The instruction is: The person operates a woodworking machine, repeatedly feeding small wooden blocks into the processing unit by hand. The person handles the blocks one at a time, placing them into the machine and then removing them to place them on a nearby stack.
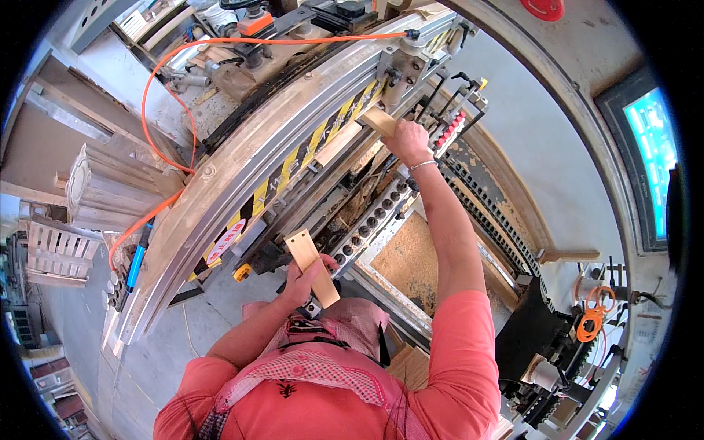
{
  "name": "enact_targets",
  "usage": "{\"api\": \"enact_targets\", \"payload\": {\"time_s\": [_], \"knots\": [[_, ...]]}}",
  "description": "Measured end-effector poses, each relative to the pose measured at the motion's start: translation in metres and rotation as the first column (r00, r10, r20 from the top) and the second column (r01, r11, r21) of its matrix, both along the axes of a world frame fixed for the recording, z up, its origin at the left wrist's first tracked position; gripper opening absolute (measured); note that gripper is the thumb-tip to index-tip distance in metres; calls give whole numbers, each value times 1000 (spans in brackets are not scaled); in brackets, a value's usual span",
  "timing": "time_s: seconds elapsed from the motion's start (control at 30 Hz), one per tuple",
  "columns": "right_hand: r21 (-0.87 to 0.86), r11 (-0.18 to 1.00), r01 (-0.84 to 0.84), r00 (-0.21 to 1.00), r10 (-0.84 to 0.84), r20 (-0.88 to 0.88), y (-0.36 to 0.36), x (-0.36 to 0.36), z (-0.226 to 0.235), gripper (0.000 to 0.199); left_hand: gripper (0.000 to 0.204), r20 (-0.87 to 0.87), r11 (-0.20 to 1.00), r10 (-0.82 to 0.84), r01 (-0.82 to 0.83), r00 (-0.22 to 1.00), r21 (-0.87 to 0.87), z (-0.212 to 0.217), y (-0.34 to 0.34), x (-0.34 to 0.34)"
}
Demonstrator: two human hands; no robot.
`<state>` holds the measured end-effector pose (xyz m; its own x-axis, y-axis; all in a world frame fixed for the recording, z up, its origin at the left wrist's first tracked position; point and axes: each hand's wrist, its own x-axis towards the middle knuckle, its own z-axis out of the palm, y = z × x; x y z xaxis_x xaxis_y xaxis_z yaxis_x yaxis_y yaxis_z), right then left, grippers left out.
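Close to my body, my left hand (299, 282) grips a short wooden board (313, 265) that has small drilled holes near its far end. My right arm reaches out over the machine, and the right hand (408, 141) has its fingers closed on the end of another wooden piece (379, 121) at the machine's far side. Just left of that piece, a further wooden strip (338, 143) rests along the machine beside the yellow-and-black striped band (323, 132). My right fingertips are partly hidden by the hand itself.
A long metal rail (220, 158) curves along the left, with an orange hose (293, 40) looping over it. A row of round black fittings (372, 222) runs through the middle, beside a sawdust-covered bed (411, 257). At right stand a lit screen (647, 165) and black cable chains (491, 194).
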<state>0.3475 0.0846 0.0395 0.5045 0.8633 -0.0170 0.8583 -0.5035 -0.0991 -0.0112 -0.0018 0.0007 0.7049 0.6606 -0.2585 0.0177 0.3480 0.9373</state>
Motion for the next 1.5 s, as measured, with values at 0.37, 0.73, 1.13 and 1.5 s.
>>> {"api": "enact_targets", "payload": {"time_s": [0.37,0.73,1.13,1.5], "knots": [[21,1000,-6,999,5,43,9,-1,-5,31,33,30,1000,-19,19,999,6,2,1,0],[40,999,-36,998,34,44,11,-3,1,33,36,43,1000,-5,5,999,12,2,0,-2],[4,1000,13,1000,-13,2,10,-3,3,44,43,96,974,146,-125,985,-190,19,-9,-20],[-43,999,-12,998,15,57,17,-16,11,46,41,135,885,264,-184,955,-429,44,-27,-99]]}}
